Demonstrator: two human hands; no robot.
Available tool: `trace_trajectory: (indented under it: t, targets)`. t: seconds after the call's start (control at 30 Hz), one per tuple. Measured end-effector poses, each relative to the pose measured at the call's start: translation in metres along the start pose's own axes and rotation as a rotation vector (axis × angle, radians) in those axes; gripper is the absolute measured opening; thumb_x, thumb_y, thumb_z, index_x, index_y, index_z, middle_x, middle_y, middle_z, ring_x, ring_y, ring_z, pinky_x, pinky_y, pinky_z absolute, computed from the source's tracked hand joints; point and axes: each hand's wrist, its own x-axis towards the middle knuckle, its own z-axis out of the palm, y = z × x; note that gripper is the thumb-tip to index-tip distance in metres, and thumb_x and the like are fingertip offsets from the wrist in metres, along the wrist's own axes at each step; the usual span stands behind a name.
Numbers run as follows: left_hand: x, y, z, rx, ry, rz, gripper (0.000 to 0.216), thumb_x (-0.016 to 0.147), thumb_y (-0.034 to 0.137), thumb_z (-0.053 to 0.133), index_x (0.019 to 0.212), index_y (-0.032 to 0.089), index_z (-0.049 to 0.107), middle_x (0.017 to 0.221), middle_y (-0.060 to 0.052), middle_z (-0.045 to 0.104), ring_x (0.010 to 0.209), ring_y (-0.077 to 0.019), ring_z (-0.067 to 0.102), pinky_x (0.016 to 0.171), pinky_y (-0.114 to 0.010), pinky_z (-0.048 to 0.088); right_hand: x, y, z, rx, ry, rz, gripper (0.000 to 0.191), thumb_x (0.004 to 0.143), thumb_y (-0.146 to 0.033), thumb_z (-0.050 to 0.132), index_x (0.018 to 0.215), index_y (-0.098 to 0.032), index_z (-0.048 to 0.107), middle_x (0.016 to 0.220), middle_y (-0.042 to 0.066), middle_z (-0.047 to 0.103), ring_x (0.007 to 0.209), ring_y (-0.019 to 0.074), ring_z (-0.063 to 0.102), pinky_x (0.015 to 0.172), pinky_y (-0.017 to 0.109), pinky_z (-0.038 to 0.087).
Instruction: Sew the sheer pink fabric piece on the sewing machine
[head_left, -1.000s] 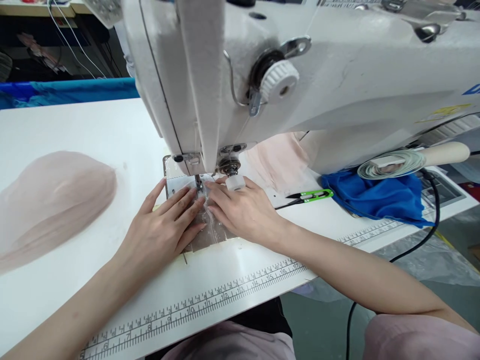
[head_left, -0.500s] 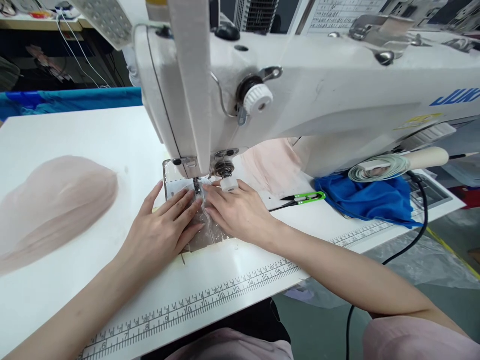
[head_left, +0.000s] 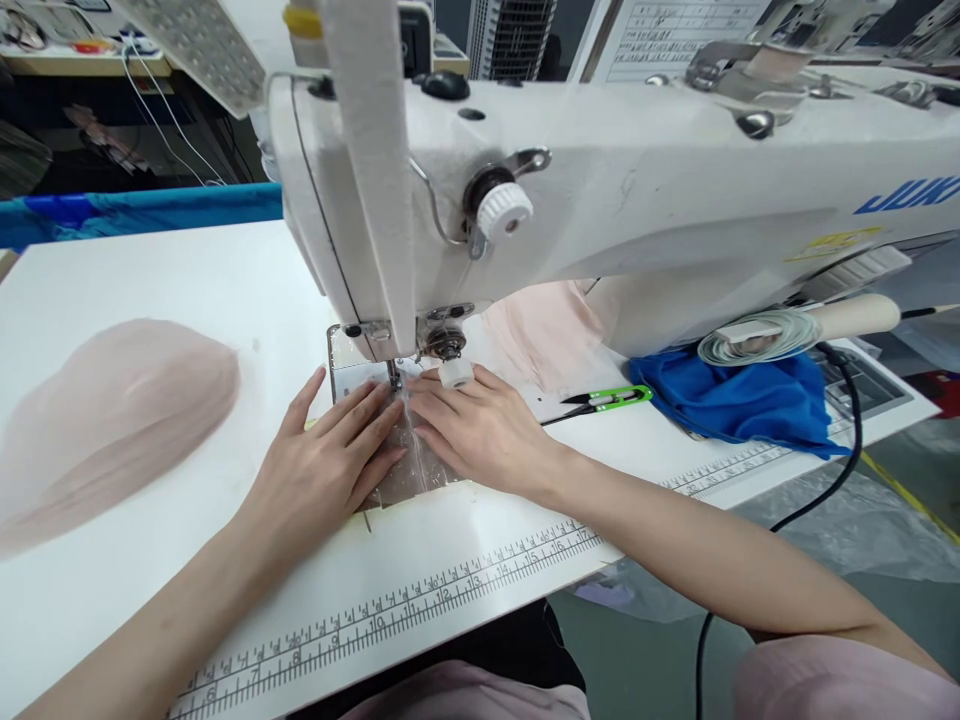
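Observation:
A small sheer beige fabric piece (head_left: 409,470) lies on the bed of the white sewing machine (head_left: 600,200), just in front of the needle and presser foot (head_left: 395,377). My left hand (head_left: 330,465) lies flat on the fabric's left side, fingers stretched toward the needle. My right hand (head_left: 480,430) rests flat on its right side, fingertips close to the presser foot. Both hands press the fabric down and touch each other near the seam line.
A pile of sheer pink fabric (head_left: 105,420) lies at the left of the white table (head_left: 187,280). Green thread snips (head_left: 607,398), a blue cloth (head_left: 735,400) and a tape roll (head_left: 757,335) sit at the right. A printed ruler (head_left: 420,600) runs along the front edge.
The view has tilted upward a little, showing more of the machine's top. Both hands remain flat on the fabric by the needle, nearly unmoved.

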Motion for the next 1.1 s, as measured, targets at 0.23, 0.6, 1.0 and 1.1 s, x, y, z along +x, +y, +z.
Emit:
trace_trajectory:
  t: [0.23, 0.6, 1.0, 1.1]
  targets:
    - [-0.009, -0.004, -0.008, -0.069, 0.031, 0.185, 0.036, 0.092, 0.031, 0.061, 0.124, 0.016, 0.061, 0.121, -0.010, 0.070, 0.112, -0.0254, 0.066, 0.110, -0.047, 0.043, -0.003, 0.009, -0.008, 0.092, 0.044, -0.206, 0.020, 0.097, -0.022, 0.050, 0.090, -0.015, 0.067, 0.098, 0.004, 0.073, 0.086, 0.0156, 0.064, 0.083, 0.032, 0.047]
    - [-0.002, 0.002, -0.006, -0.016, 0.066, 0.097, 0.032, 0.093, 0.019, 0.054, 0.122, 0.008, 0.059, 0.122, -0.014, 0.069, 0.112, -0.0274, 0.066, 0.101, -0.045, 0.047, -0.006, 0.006, -0.005, -0.005, 0.118, -0.253, 0.021, 0.093, -0.009, 0.052, 0.089, -0.017, 0.071, 0.101, 0.000, 0.077, 0.094, 0.0143, 0.068, 0.097, 0.031, 0.050]
    - [0.005, -0.006, 0.003, -0.451, -0.134, -0.323, 0.037, 0.102, 0.032, 0.034, 0.127, 0.025, 0.060, 0.119, -0.006, 0.063, 0.110, -0.0249, 0.056, 0.091, -0.044, 0.047, 0.001, 0.012, -0.011, 0.409, 0.044, 0.087, 0.025, 0.100, -0.024, 0.050, 0.103, -0.014, 0.073, 0.090, 0.002, 0.077, 0.074, 0.0110, 0.070, 0.059, 0.020, 0.049]
    - [0.009, -0.008, 0.003, -0.597, -0.123, -0.445, 0.035, 0.102, 0.039, 0.032, 0.114, 0.030, 0.063, 0.112, -0.001, 0.063, 0.105, -0.0225, 0.056, 0.093, -0.044, 0.046, 0.004, 0.012, -0.012, 0.414, 0.023, 0.216, 0.029, 0.100, -0.028, 0.050, 0.097, -0.016, 0.076, 0.080, -0.001, 0.075, 0.064, 0.0092, 0.065, 0.050, 0.020, 0.037]
